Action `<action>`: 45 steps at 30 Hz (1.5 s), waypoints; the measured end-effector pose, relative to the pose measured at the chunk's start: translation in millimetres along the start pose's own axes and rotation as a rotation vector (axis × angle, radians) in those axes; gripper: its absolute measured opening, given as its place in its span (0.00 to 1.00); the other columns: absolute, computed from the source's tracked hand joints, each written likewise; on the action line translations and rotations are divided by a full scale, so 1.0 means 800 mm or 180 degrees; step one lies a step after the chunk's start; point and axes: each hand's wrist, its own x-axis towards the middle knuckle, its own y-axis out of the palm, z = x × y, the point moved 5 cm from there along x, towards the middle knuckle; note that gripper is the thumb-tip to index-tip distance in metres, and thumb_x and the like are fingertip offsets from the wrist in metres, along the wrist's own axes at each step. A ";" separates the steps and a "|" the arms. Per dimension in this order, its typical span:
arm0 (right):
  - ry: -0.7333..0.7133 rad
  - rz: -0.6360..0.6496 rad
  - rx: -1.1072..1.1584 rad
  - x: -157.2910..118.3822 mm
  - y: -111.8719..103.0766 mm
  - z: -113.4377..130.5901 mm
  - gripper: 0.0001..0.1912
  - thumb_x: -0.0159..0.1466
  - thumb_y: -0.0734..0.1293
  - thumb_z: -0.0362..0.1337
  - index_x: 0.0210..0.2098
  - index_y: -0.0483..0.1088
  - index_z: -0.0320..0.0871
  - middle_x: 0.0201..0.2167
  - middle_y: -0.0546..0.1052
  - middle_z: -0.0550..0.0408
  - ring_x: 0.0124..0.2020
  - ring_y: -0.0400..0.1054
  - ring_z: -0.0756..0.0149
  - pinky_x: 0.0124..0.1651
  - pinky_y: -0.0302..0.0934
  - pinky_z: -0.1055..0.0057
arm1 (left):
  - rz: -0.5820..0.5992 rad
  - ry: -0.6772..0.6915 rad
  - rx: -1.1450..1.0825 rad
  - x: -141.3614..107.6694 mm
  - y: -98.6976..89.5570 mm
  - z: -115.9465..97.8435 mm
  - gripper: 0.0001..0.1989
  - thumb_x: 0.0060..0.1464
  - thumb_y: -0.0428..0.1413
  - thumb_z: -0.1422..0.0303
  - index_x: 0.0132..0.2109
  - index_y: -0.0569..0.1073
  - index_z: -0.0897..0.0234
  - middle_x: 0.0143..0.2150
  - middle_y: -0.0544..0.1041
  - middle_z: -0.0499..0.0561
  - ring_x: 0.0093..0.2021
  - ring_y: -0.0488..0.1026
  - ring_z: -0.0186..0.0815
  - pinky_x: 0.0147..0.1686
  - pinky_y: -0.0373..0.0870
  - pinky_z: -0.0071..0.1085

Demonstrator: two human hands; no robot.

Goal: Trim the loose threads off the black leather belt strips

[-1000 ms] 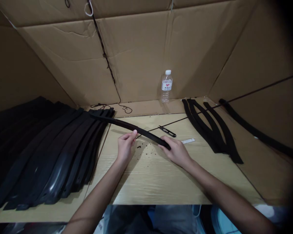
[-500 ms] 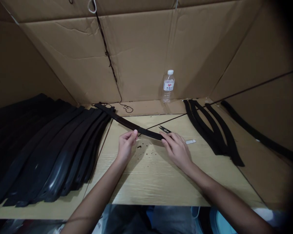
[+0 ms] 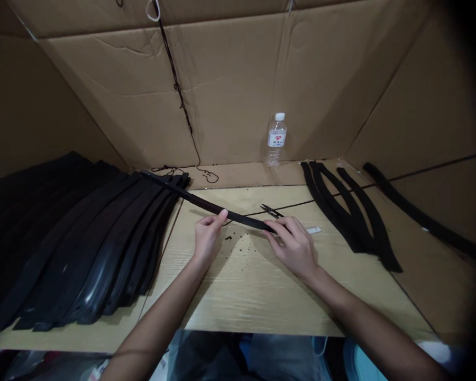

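Observation:
A long, slightly curved black strip (image 3: pixel 206 203) is held above the table, its far end reaching over the pile at the left. My left hand (image 3: pixel 209 233) pinches it near the middle between thumb and fingers. At its right end, my right hand (image 3: pixel 291 243) grips it with thumb and fingertips. A thin black cord (image 3: pixel 291 205) runs from near my left hand off to the right edge. Just behind my right hand lie small black thread snips (image 3: pixel 270 210), partly covered by it. A small pale grey piece (image 3: pixel 314 230) shows beside its knuckles.
Many black strips (image 3: pixel 83 248) are piled at the left. Several more black strips (image 3: pixel 351 211) lie on the right. A plastic bottle (image 3: pixel 276 140) stands against the cardboard wall (image 3: pixel 230 79). Black cord (image 3: pixel 174 74) hangs at the back. Dark crumbs (image 3: pixel 241 250) dot the wooden table (image 3: pixel 238 301).
The held strip has turned somewhat, showing a narrower side, and its far end has shifted left over the pile. The cord at the right hangs lower. Both hands keep their grip.

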 end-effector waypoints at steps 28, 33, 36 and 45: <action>0.0226 0.0889 0.0663 -0.009 0.022 -0.002 0.11 0.67 0.57 0.27 0.44 0.66 0.44 0.40 0.74 0.49 0.42 0.71 0.60 0.43 0.67 0.66 | 0.0176 0.0011 -0.0488 -0.003 0.000 -0.018 0.27 0.41 0.68 0.53 0.17 0.64 0.66 0.18 0.58 0.43 0.21 0.52 0.24 0.21 0.45 0.27; 0.0786 0.0837 0.0507 -0.012 0.023 -0.014 0.11 0.67 0.62 0.36 0.49 0.64 0.44 0.44 0.76 0.48 0.45 0.72 0.57 0.45 0.67 0.62 | 0.0518 0.0108 -0.0422 -0.002 0.004 -0.025 0.24 0.44 0.67 0.55 0.19 0.65 0.66 0.19 0.55 0.42 0.20 0.48 0.24 0.21 0.42 0.28; 0.0809 0.0713 0.0415 -0.007 0.019 -0.016 0.13 0.70 0.60 0.43 0.49 0.66 0.43 0.43 0.77 0.48 0.45 0.71 0.55 0.47 0.65 0.59 | 0.0612 0.0113 -0.0300 -0.004 0.006 -0.026 0.23 0.44 0.67 0.53 0.22 0.69 0.67 0.18 0.55 0.42 0.20 0.48 0.24 0.21 0.40 0.28; 0.0371 0.0177 0.0264 0.002 0.002 -0.004 0.08 0.69 0.64 0.38 0.45 0.68 0.41 0.36 0.76 0.48 0.39 0.67 0.58 0.42 0.64 0.62 | 0.0355 0.0056 -0.0237 -0.003 0.003 -0.022 0.23 0.40 0.69 0.53 0.20 0.72 0.68 0.18 0.63 0.46 0.20 0.51 0.23 0.21 0.44 0.27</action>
